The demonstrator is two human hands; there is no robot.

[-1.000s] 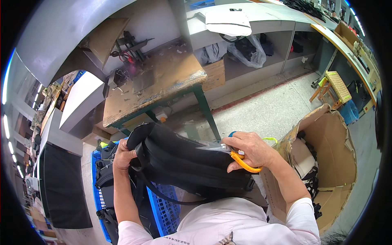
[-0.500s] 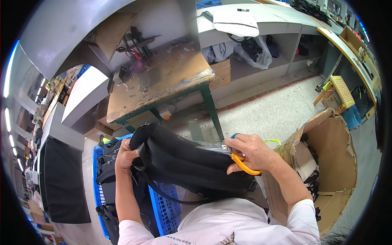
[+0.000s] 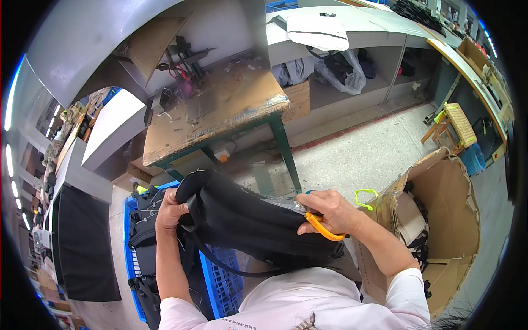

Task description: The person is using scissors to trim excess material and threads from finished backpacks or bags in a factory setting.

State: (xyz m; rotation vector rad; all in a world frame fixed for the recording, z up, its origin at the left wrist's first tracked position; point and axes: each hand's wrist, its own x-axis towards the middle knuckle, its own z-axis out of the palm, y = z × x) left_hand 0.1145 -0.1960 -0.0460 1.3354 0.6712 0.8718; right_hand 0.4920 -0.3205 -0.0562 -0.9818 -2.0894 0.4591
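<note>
Black bag [image 3: 253, 220]: held in front of the person's torso, between the two hands, its long upper edge turned away from the body. A black strap [image 3: 242, 272] hangs in a curve below it.

Left hand [image 3: 171, 210]: pinching the bag's left end, thumb on the near side. Hardly moved since the last frame.

Right hand [image 3: 334, 212]: fingers curled around the orange-handled scissors [image 3: 298, 205], thumb below. Blades [image 3: 283, 203] point left along the upper edge; whether they are parted or closed, cannot tell. A bit of blue shows over the fingers; unclear whether it belongs to the scissors.

Change, last half second: right hand and scissors have shifted slightly left and toward the body. A yellow-green loop [image 3: 365, 191] beside that hand now shows more fully. Judgement: a small adjustment along the same edge, with the left hand serving as a steady anchor.

Around: blue crate [image 3: 220, 269] with other black bags [image 3: 148, 258], lower left; open cardboard box [image 3: 456, 220], right; worn wooden surface [image 3: 236, 99] beyond.
</note>
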